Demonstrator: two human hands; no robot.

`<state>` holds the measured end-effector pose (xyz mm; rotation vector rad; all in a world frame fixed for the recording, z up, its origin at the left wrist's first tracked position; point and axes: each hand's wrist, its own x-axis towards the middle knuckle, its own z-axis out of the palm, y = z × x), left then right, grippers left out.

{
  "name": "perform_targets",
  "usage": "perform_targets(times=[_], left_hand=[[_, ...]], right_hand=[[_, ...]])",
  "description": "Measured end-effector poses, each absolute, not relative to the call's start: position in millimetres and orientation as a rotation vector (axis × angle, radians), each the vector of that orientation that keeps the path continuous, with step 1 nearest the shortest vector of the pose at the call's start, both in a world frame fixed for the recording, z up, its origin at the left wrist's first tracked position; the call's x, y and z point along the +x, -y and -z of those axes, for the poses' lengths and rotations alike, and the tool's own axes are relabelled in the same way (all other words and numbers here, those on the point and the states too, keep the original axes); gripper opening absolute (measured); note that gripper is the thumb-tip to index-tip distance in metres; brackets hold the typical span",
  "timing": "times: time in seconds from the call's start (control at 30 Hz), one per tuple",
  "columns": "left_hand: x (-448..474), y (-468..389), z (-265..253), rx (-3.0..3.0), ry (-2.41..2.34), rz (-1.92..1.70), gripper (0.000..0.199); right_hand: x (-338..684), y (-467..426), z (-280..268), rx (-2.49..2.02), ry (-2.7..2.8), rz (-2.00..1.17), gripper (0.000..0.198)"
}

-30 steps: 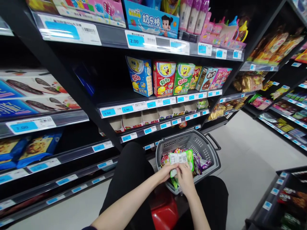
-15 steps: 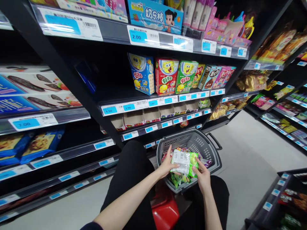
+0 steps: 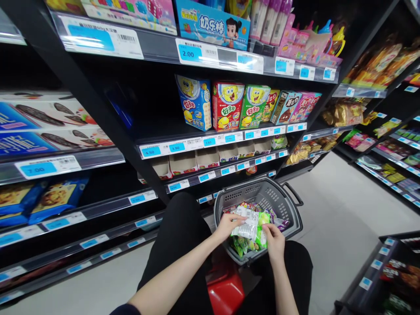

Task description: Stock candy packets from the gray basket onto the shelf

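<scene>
A green and silver-white snack packet (image 3: 249, 224) is held over the grey shopping basket (image 3: 293, 229), its printed back facing up. My left hand (image 3: 229, 225) grips the packet's left side, fingers lying across the top of it. At the right end, my right hand (image 3: 274, 239) pinches the green edge between thumb and fingers. Below the packet, several colourful bags fill the basket, among them green packets (image 3: 242, 247) near its front and a purple packet (image 3: 281, 224) at the right.
The basket stands between my knees, in front of a red stool (image 3: 226, 292). Close ahead are shelves with upright snack boxes (image 3: 228, 106) and open cartons (image 3: 207, 158). Pale floor (image 3: 331, 201) runs to the right, with a low dark rack (image 3: 370, 271) at the lower right.
My left hand has shifted its fingers from the packet's edge onto its top. My right hand has slid slightly down and right along the green end. The packet stays over the basket.
</scene>
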<state>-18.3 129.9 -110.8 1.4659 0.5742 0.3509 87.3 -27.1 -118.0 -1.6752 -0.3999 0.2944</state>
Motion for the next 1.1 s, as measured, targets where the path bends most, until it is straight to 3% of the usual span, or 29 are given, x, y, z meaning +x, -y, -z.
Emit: perform_targets(times=[0.13,0.5,0.67,0.93,1.1], left_hand=[[-17.0,-131.2,111.0,1.539,-0.596,-0.376,0.017],[-15.3,-133.6,113.4,1.247,-0.592,-0.475,0.022],[-17.9,-134.1,117.6,0.93,-0.582,-0.233,0.015],[-25.1,-140.4,108.2,0.676,-0.278,0.034,0.048],[-22.2,-137.3,116.1,1.05,-0.556,0.048,0.026]], right_hand=[[84.3,24.6,116.8,-1.684,0.443,-0.324,0.025],[86.7,19.8,122.9,-1.67,0.44,-0.401,0.025],[82.0,21.2,116.9,-1.364,0.25,-0.658,0.022],[92.0,34.7,117.4,-0.989,0.042,-0.791,0.023],[92.6,39.4,121.8,-1.221,0.126,-0.746,0.027]])
